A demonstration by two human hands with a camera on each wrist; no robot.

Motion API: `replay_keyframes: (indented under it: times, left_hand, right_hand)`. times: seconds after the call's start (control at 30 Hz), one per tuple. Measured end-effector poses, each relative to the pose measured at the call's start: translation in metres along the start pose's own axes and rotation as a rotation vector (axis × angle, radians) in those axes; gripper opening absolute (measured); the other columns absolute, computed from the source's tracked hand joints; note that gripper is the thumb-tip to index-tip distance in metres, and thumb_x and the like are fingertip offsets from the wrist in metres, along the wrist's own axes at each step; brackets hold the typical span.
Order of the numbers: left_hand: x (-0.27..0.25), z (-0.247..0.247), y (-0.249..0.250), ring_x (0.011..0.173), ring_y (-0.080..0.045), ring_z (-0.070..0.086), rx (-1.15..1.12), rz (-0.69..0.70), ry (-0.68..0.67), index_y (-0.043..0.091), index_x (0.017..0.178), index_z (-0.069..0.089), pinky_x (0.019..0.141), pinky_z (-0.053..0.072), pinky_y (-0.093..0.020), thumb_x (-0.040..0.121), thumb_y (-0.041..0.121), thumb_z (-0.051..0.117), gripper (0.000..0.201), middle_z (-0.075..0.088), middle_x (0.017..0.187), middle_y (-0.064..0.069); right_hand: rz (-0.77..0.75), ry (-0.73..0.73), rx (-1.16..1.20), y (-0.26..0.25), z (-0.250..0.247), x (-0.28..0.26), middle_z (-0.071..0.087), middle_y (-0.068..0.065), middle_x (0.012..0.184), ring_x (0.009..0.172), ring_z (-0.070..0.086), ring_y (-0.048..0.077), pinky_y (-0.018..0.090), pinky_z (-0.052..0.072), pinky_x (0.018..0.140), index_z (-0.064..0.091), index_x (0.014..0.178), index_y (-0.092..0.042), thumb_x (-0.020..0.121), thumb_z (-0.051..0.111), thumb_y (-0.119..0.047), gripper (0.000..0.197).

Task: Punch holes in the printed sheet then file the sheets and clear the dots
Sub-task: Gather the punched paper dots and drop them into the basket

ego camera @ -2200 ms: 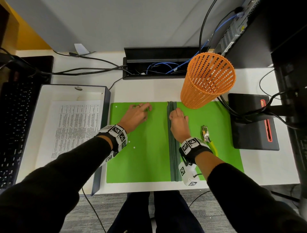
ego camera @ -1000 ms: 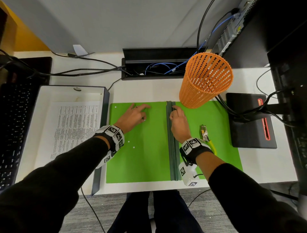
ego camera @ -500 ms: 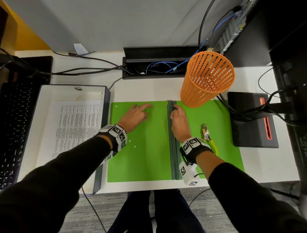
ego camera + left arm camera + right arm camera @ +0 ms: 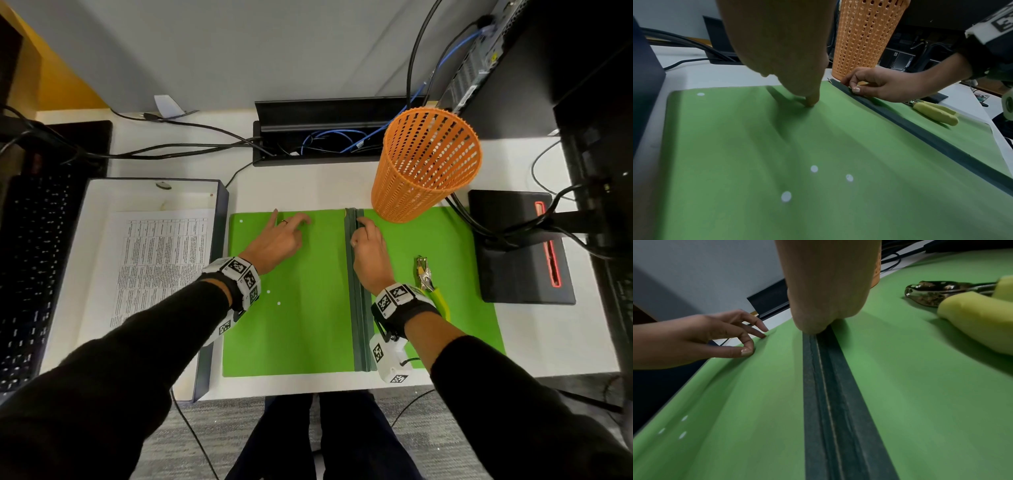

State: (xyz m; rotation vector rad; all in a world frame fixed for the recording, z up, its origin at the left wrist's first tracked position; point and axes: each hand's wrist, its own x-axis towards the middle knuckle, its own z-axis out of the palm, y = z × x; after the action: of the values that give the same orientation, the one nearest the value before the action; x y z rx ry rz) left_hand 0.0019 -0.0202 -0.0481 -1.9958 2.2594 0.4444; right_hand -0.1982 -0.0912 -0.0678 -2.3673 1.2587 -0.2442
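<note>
An open green folder (image 4: 308, 335) lies flat on the desk, with a dark spine (image 4: 359, 325) down its middle. My left hand (image 4: 284, 236) rests fingertips on the left flap near its far edge. In the right wrist view its thumb and index tip (image 4: 748, 348) meet on the flap; nothing shows between them. My right hand (image 4: 366, 246) pinches the spine's far end (image 4: 840, 84). Three white paper dots (image 4: 813, 168) lie on the left flap, and another dot (image 4: 241, 221) lies at its far corner. A yellow-handled hole punch (image 4: 426, 277) lies on the right flap. The printed sheet (image 4: 161, 260) lies in a box tray (image 4: 102, 192).
An orange mesh basket (image 4: 424, 164) stands at the folder's far right corner. A black device (image 4: 513, 267) with cables lies to the right, a keyboard (image 4: 30, 267) to the far left, and a cable trough (image 4: 325, 137) behind. The desk's front edge runs just below the folder.
Both hands stay where they were on the folder, and only the head view shifts slightly.
</note>
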Motion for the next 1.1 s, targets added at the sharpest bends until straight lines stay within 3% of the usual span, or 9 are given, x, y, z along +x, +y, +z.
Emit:
replay_keyframes:
  times: [0.27,0.47,0.57,0.67,0.73,0.8,0.93,1.03,1.1]
  left_hand:
    - [0.002,0.008,-0.009,0.110,-0.020,0.057,-0.099,0.014,0.096,0.006,0.093,0.061,0.112,0.031,-0.046,0.095,0.010,0.048,0.014,0.042,0.136,-0.009]
    - [0.002,-0.005,-0.008,0.100,-0.018,0.057,-0.208,0.011,0.156,0.003,0.100,0.057,0.102,0.041,-0.042,0.095,0.006,0.047,0.012,0.044,0.132,-0.007]
    - [0.012,-0.036,-0.001,0.100,-0.020,0.057,-0.287,0.061,0.261,0.003,0.097,0.056,0.093,0.045,-0.036,0.096,0.010,0.046,0.012,0.045,0.130,-0.008]
    - [0.036,-0.085,0.007,0.103,-0.016,0.055,-0.425,0.112,0.378,0.008,0.092,0.054,0.090,0.043,-0.028,0.096,0.012,0.046,0.010,0.045,0.127,-0.004]
    - [0.055,-0.119,0.014,0.097,-0.011,0.053,-0.477,0.170,0.424,0.011,0.091,0.051,0.088,0.038,-0.016,0.097,0.011,0.045,0.008,0.045,0.123,-0.005]
    - [0.075,-0.150,0.023,0.090,-0.007,0.051,-0.454,0.231,0.486,0.009,0.092,0.051,0.084,0.036,-0.012,0.097,0.011,0.044,0.009,0.045,0.123,-0.006]
    - [0.106,-0.187,0.047,0.092,-0.013,0.054,-0.394,0.321,0.555,0.003,0.097,0.053,0.086,0.044,-0.026,0.096,0.010,0.045,0.011,0.046,0.124,-0.007]
    - [0.121,-0.196,0.070,0.094,-0.016,0.056,-0.380,0.350,0.536,0.000,0.100,0.057,0.088,0.045,-0.028,0.096,0.011,0.046,0.016,0.050,0.120,-0.009]
    - [0.126,-0.194,0.078,0.102,-0.021,0.054,-0.392,0.309,0.470,0.004,0.105,0.058,0.092,0.044,-0.032,0.097,0.013,0.043,0.019,0.052,0.121,-0.011]
  right_hand:
    - [-0.003,0.001,0.019,0.001,-0.001,0.001,0.048,0.027,0.128,0.123,0.045,0.039,0.047,0.039,0.105,0.056,0.091,0.003,0.071,0.047,0.024,0.031]
    - [-0.078,0.041,0.077,-0.006,-0.007,0.003,0.052,0.024,0.119,0.109,0.053,0.037,0.044,0.048,0.093,0.056,0.090,0.002,0.073,0.048,0.024,0.029]
    - [-0.204,0.040,0.107,-0.029,-0.020,0.008,0.050,0.021,0.118,0.098,0.056,0.030,0.033,0.049,0.082,0.055,0.097,0.002,0.073,0.048,0.024,0.033]
    - [-0.271,0.092,0.237,-0.055,-0.051,0.018,0.045,0.012,0.110,0.083,0.050,0.023,0.035,0.045,0.067,0.047,0.097,-0.004,0.080,0.041,0.018,0.028]
    - [-0.261,0.148,0.366,-0.065,-0.076,0.027,0.043,0.009,0.100,0.078,0.042,0.020,0.034,0.038,0.067,0.044,0.095,-0.007,0.083,0.035,0.014,0.026]
    - [-0.282,0.269,0.379,-0.069,-0.106,0.036,0.044,0.015,0.100,0.082,0.039,0.020,0.033,0.038,0.072,0.046,0.091,-0.003,0.080,0.037,0.016,0.024]
    - [-0.250,0.429,0.356,-0.055,-0.157,0.049,0.046,0.021,0.102,0.087,0.038,0.013,0.028,0.038,0.083,0.049,0.093,0.000,0.085,0.040,0.009,0.015]
    - [-0.165,0.434,0.296,-0.030,-0.180,0.053,0.045,0.018,0.100,0.087,0.038,0.014,0.031,0.036,0.077,0.049,0.096,0.001,0.086,0.036,-0.004,0.018]
    - [-0.064,0.374,0.204,-0.010,-0.186,0.061,0.043,0.013,0.098,0.084,0.043,0.019,0.038,0.042,0.074,0.047,0.091,-0.004,0.086,0.037,-0.005,0.012]
